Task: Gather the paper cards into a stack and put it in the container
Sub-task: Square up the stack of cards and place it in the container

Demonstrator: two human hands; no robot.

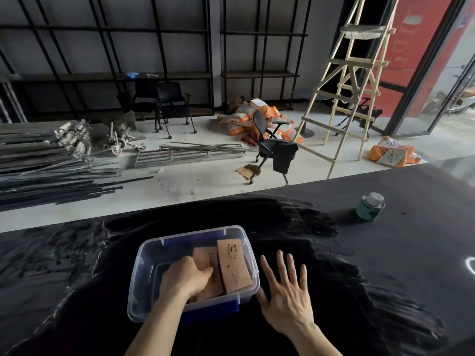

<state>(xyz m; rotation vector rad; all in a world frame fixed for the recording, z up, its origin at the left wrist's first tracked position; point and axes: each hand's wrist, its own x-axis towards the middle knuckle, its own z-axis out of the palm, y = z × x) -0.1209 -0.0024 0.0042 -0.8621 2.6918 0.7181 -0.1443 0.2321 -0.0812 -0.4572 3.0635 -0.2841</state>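
Observation:
A clear plastic container [144, 255] with blue latches stands on the black table in front of me. Inside it lie brown paper cards: one printed card [234, 265] leans against the right wall, and a plainer stack [205, 260] lies beside it. My left hand [185, 278] reaches down into the container and rests on that stack, fingers curled over its near end. My right hand [285, 296] lies flat on the table just right of the container, fingers spread, holding nothing.
A small green-labelled jar [370, 206] stands on the table at the far right. The table's far edge [231, 199] runs across the view; beyond it are metal bars, chairs, orange sacks and a wooden ladder on the floor.

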